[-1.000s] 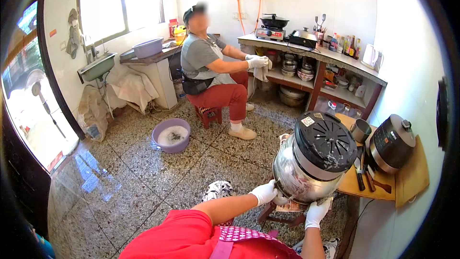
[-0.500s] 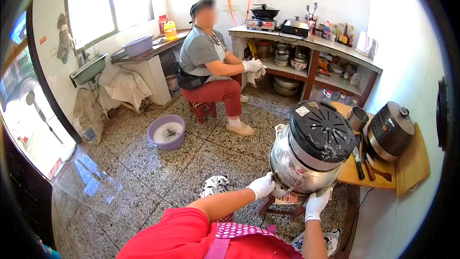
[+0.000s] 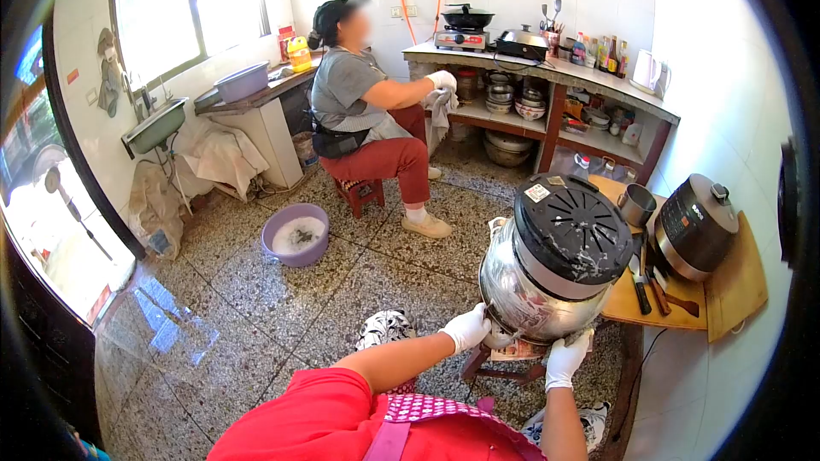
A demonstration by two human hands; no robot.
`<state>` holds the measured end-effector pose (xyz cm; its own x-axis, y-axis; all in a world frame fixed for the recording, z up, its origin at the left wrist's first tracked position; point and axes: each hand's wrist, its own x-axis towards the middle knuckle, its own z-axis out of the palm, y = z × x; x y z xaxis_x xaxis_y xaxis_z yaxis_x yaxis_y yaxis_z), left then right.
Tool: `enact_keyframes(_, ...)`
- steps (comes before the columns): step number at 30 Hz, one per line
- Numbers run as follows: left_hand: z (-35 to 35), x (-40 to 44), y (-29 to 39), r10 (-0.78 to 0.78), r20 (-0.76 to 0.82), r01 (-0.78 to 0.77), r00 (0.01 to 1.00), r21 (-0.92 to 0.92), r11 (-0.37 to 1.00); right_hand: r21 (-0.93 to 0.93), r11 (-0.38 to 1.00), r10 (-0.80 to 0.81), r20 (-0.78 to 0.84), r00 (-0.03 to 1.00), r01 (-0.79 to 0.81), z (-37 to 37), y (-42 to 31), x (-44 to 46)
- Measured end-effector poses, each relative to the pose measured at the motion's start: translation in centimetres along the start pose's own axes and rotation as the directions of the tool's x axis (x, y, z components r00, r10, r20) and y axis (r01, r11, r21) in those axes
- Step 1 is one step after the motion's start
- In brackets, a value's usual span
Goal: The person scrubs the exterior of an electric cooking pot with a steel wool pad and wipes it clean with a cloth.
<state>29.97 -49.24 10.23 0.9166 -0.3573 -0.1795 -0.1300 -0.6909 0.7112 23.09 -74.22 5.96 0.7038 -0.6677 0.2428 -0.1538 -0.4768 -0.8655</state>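
Note:
In front of me a large silver cylindrical cooker [image 3: 547, 290], with a black slotted cap facing up, rests tilted on a low stool [image 3: 494, 365]. White suds streak the cap and the shiny side. My left hand [image 3: 468, 328], in a white glove, is closed on the left of the cooker's lower rim. On the right, my right hand [image 3: 565, 364], also gloved, grips the same rim from below. Some fingers of both hands are hidden by the cooker.
A person [image 3: 359, 111] sits on a small stool holding a grey cloth [image 3: 441, 107]. A purple basin [image 3: 295, 236] with suds stands on the floor. Right of the cooker, a wooden table [image 3: 628, 312] bears knives [image 3: 639, 286], a metal cup [image 3: 636, 205] and a pressure cooker [image 3: 696, 226].
The seated person has straightened up, turned toward the counter and raised a gloved hand and the cloth. My hands and the cooker have hardly moved.

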Motion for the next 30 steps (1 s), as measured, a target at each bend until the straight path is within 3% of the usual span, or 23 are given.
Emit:
enact_keyframes(3,-0.1,-0.1,0.1,0.001,0.002,-0.001,1.0,0.006,1.0,0.008,1.0,0.013,0.005,1.0,-0.013,0.0,-0.3,0.0)
enact_keyframes(5,0.2,0.0,0.0,0.004,0.001,-0.004,1.0,0.016,1.0,-0.084,0.995,-0.06,-0.064,0.996,0.055,0.4,0.5,0.0)
enact_keyframes(8,0.2,0.1,-0.2,0.027,-0.009,-0.027,1.0,0.019,0.999,0.02,0.999,-0.047,-0.037,0.998,0.048,0.6,1.1,0.2)
enact_keyframes(13,0.9,0.7,-1.4,0.109,-0.044,-0.107,0.993,0.042,0.993,0.033,0.999,-0.013,-0.042,0.999,0.014,0.4,0.2,-0.1)
enact_keyframes(15,0.9,0.8,-1.5,0.13,-0.036,-0.128,0.991,0.047,0.991,-0.098,0.994,-0.055,-0.074,0.996,0.048,0.3,-0.3,-0.3)
enact_keyframes(22,1.3,1.4,-2.0,0.131,-0.058,-0.128,0.99,0.053,0.99,-0.039,0.998,-0.048,-0.071,0.996,0.045,0.3,-0.4,-0.5)
enact_keyframes(24,0.8,0.9,-1.2,0.047,0.033,-0.048,0.998,0.037,0.998,-0.032,0.998,-0.057,-0.083,0.995,0.055,0.9,0.8,-0.4)
enact_keyframes(30,1.2,1.2,-1.9,0.114,-0.035,-0.113,0.993,0.047,0.993,0.015,0.999,-0.035,-0.064,0.997,0.036,0.7,0.2,-0.2)
